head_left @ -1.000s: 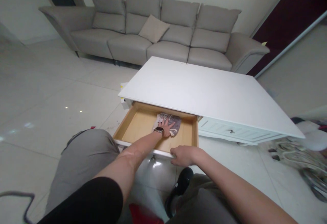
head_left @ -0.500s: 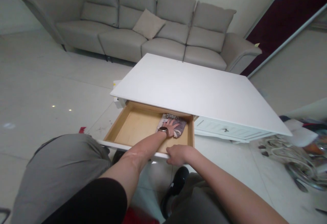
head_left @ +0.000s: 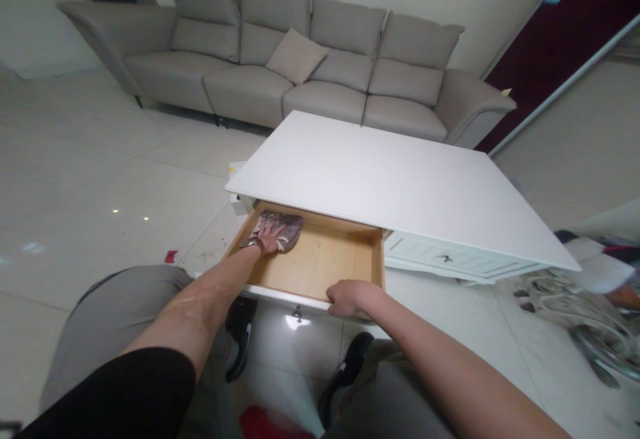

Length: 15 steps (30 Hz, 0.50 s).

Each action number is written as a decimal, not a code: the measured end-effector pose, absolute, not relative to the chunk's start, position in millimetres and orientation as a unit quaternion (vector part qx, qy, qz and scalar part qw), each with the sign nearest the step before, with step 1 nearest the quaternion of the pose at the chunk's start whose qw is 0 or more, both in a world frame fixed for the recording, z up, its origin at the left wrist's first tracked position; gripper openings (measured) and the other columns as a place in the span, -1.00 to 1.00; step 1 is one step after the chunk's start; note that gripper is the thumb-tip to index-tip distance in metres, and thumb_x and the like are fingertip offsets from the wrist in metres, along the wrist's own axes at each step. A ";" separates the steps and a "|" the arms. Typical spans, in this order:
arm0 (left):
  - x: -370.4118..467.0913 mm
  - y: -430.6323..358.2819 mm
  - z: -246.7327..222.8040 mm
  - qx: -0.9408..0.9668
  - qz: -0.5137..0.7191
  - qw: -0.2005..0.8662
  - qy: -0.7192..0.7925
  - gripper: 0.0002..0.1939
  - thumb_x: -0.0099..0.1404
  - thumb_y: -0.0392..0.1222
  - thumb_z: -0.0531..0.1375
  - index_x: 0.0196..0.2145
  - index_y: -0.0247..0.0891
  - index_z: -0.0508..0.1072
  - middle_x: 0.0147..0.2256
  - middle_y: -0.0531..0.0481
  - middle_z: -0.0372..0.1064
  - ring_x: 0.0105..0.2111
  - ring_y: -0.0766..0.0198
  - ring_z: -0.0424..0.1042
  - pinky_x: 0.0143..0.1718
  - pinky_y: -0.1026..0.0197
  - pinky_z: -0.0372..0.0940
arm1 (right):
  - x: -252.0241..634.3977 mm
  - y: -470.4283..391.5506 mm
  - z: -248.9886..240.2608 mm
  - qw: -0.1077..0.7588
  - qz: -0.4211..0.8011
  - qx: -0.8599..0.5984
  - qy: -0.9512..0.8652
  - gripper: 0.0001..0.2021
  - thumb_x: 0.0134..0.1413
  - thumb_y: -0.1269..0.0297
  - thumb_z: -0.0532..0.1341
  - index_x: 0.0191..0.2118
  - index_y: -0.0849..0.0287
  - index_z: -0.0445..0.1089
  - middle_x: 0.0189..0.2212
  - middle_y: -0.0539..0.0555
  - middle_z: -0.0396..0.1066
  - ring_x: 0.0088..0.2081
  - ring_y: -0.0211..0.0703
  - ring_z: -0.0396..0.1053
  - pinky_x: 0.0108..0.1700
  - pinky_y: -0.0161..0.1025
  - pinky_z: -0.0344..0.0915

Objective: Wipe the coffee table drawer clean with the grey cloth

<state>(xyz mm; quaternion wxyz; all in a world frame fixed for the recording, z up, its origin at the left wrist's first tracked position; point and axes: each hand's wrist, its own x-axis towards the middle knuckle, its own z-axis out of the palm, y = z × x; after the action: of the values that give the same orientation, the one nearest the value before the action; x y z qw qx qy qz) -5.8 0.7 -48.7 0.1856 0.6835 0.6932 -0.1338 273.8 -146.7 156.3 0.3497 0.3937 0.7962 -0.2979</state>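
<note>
Left hand point(head_left: 270, 239): reaches into the open drawer point(head_left: 320, 269) and lies flat, fingers spread, pressed down on a patterned cloth point(head_left: 283, 225). A watch point(head_left: 253, 244) sits on its wrist.

Patterned cloth: grey-brown with a pale print, crumpled, on the drawer floor in the far left corner, against the left wall and partly under the overhang of the table top. The hand covers its near part.

Right hand point(head_left: 347, 295): curled over the front edge of the drawer at its right end, fingers closed on the white front panel; the fingertips are hidden behind the edge.

Drawer: light wood inside, pulled well out from the left half of the table point(head_left: 400, 185). A small metal knob point(head_left: 297, 312) hangs on its front, just left of the right hand.

Table: low, white, with a bare smooth top. A second drawer point(head_left: 445, 255) to the right is shut, with a small dark handle.

Sofa point(head_left: 310, 65): grey, long, beyond the table, with a loose cushion point(head_left: 296, 55) leaning on the backrest.

Floor point(head_left: 100, 179): pale glossy tiles. A small red scrap point(head_left: 171, 256) lies left of the drawer. A tangle of cables point(head_left: 575, 305) lies at the right edge.

Person: grey trousers, dark shoes point(head_left: 345, 372) below the drawer front.
</note>
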 end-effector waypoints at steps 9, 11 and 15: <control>16.1 -3.7 -52.8 0.660 -0.137 0.185 0.715 -0.02 0.28 0.16 0.14 0.49 0.06 -0.28 0.51 -0.10 -0.60 0.44 -0.37 -0.57 0.33 -0.48 -0.19 | 288.5 -149.6 148.6 0.318 -0.311 0.389 0.806 -0.50 0.17 0.20 0.16 0.20 0.22 0.45 0.11 0.35 0.47 0.08 0.20 0.49 -0.04 -0.02 0.42; 28.2 -3.7 -51.1 0.654 -0.143 0.190 0.718 0.02 0.26 0.24 0.15 0.50 0.05 -0.29 0.51 -0.12 -0.61 0.43 -0.43 -0.58 0.31 -0.52 -0.19 | 291.4 -149.3 148.4 0.316 -0.319 0.393 0.802 -0.49 0.17 0.20 0.16 0.21 0.22 0.44 0.13 0.34 0.46 0.09 0.20 0.48 -0.02 -0.02 0.42; 60.6 -4.4 -47.7 0.656 -0.145 0.208 0.711 0.07 0.25 0.37 0.09 0.50 -0.06 -0.31 0.50 -0.20 -0.60 0.41 -0.53 -0.58 0.28 -0.58 -0.21 | 292.7 -149.2 149.7 0.319 -0.320 0.393 0.801 -0.50 0.18 0.20 0.16 0.19 0.25 0.45 0.12 0.37 0.46 0.08 0.21 0.48 -0.01 -0.01 0.41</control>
<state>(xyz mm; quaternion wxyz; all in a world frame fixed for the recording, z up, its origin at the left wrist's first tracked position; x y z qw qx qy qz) 60.6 -4.4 -47.7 0.2082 0.6558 0.7110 -0.1449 292.7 -149.2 149.7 0.3189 0.3930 0.8010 -0.3197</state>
